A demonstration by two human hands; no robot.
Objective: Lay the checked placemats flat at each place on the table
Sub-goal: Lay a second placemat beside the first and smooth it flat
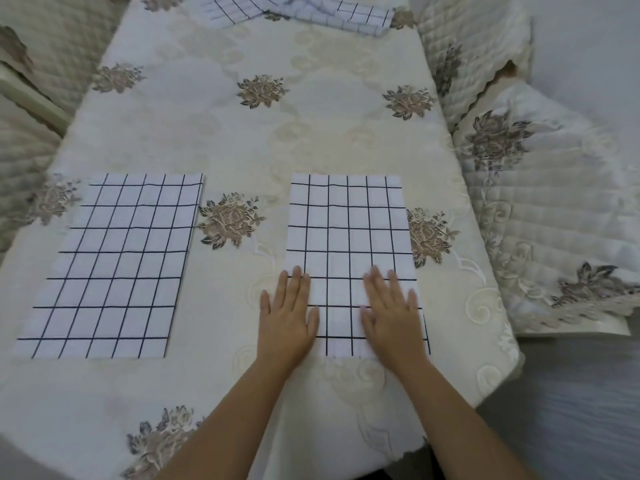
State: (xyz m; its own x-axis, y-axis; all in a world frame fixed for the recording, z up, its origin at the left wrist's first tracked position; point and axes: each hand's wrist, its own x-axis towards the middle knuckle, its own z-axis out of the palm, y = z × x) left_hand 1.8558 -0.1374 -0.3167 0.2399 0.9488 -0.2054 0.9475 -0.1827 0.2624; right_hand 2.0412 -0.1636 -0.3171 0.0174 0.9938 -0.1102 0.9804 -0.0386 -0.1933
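Observation:
Two white placemats with a black check lie flat on the near half of the table. The left placemat is untouched. Both my hands rest on the near end of the right placemat. My left hand lies flat with straight fingers over its near left edge, partly on the tablecloth. My right hand lies flat with spread fingers on its near right part. At the far end of the table lie two more checked placemats, rumpled and overlapping.
A cream tablecloth with brown flower motifs covers the table. Quilted chair covers stand at the right and far right, others at the left. Grey floor shows at the near right.

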